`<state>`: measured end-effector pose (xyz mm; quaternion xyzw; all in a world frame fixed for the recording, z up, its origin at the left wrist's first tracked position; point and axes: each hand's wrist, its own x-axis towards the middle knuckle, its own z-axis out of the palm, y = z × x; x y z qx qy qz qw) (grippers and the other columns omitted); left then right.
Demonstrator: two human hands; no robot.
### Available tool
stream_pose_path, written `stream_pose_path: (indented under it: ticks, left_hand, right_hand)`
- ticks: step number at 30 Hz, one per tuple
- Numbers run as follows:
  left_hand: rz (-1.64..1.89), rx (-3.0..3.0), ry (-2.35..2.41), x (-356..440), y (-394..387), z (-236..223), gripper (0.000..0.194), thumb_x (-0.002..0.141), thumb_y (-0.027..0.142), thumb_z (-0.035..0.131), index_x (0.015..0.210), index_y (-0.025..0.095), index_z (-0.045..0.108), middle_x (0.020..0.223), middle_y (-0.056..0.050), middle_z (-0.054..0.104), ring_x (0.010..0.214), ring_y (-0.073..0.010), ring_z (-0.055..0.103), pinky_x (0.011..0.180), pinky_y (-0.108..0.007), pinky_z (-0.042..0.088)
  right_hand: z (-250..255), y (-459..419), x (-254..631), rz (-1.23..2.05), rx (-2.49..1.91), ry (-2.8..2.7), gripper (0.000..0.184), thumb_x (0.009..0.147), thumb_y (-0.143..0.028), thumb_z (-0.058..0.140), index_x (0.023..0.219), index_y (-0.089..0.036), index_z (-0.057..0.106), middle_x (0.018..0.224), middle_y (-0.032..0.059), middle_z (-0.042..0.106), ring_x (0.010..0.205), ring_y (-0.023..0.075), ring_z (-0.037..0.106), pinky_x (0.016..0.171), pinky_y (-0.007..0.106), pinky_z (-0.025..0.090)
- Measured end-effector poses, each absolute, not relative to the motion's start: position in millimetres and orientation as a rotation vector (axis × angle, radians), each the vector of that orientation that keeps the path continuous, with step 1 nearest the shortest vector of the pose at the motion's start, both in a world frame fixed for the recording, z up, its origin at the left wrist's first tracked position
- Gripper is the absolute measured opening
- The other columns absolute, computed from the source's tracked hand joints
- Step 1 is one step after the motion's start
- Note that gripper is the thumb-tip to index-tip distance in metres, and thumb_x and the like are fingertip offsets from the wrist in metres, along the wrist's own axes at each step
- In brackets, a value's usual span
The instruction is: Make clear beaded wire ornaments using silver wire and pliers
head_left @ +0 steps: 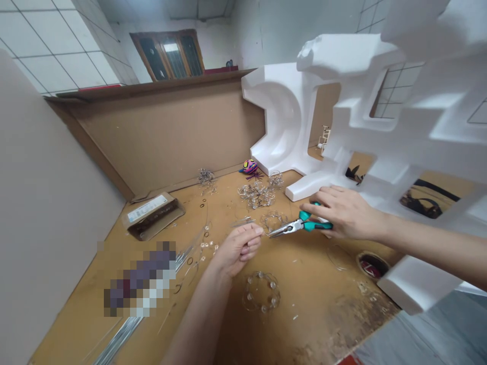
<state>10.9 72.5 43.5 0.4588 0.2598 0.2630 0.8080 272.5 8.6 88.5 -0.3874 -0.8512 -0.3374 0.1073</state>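
**Over the tan work board: pliers in one hand, fingertips pinched in the other**

Right hand (344,213) wraps the teal grips of needle-nose pliers (306,225), fingers closed round the handles, steel jaws almost together, tips pointing at the left hand (239,248). Nothing clear sits between the tips. Left thumb and fingers press together at the tips; a thin wire end (243,221) shows just past them, though whether it is actually pinched is hard to tell. Both hands hang above the middle of the work board (323,289), close together, not touching.

Pliers look stiff and easy to hold, best taken by the padded grips. Loose wire looks light and springy, likely to snag, so a single strand is best taken near its end. Small clear beads (207,245) look fragile and would roll.

Just below the hands lies a beaded wire ring (262,292). A small wire loop (272,220) sits beside the pliers, with a tangled wire heap (256,196) beyond. Further out are a cardboard box (152,215), a bundle of straight metal rods (119,339), and white polystyrene packing (380,101) looming at right.

A pixelated patch (139,279) hides part of the board, and the packing cuts off the view to the right. The jaw tips are small and hard to make out.
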Motion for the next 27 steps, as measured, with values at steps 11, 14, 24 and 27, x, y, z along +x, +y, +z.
stream_pose_path:
  ticks: [11,14,24,27]
  left_hand:
    - [0.539,0.996,0.561,14,70,43,0.025,0.071,0.025,0.065,0.064,0.015,0.043,0.048,0.010,0.031,0.036,0.0005,0.015,0.032,-0.012,0.008]
    - [0.530,1.001,0.560,13,71,44,0.025,0.070,0.026,0.065,0.064,0.015,0.043,0.048,0.010,0.032,0.037,0.0002,0.014,0.032,-0.012,0.008]
    - [0.679,1.430,0.798,22,60,37,0.027,0.066,0.036,0.068,0.065,0.015,0.051,0.043,0.010,0.036,0.031,-0.0009,0.026,0.033,-0.015,0.017]
    - [0.728,1.564,0.823,28,53,38,0.026,0.069,0.038,0.066,0.066,0.015,0.054,0.043,0.009,0.040,0.031,-0.0023,0.032,0.033,-0.016,0.024]
  right_hand:
    - [82,6,272,-0.875,-1.179,-2.524,0.030,0.088,-0.038,0.040,0.101,-0.017,0.057,0.078,0.0085,0.055,0.066,0.0172,0.045,0.059,0.031,0.032]
    - [82,6,272,-0.826,-1.180,-2.528,0.030,0.088,-0.039,0.040,0.101,-0.017,0.057,0.079,0.0087,0.055,0.066,0.0174,0.046,0.060,0.031,0.032]
    - [103,-3,265,-0.085,-1.446,-2.728,0.017,0.067,-0.023,0.055,0.083,-0.021,0.061,0.063,0.0003,0.054,0.049,0.0115,0.040,0.047,0.025,0.025]
    - [112,-3,265,0.319,-1.539,-2.768,0.015,0.061,-0.017,0.054,0.074,-0.021,0.060,0.052,-0.0032,0.050,0.042,0.0094,0.034,0.042,0.024,0.024]
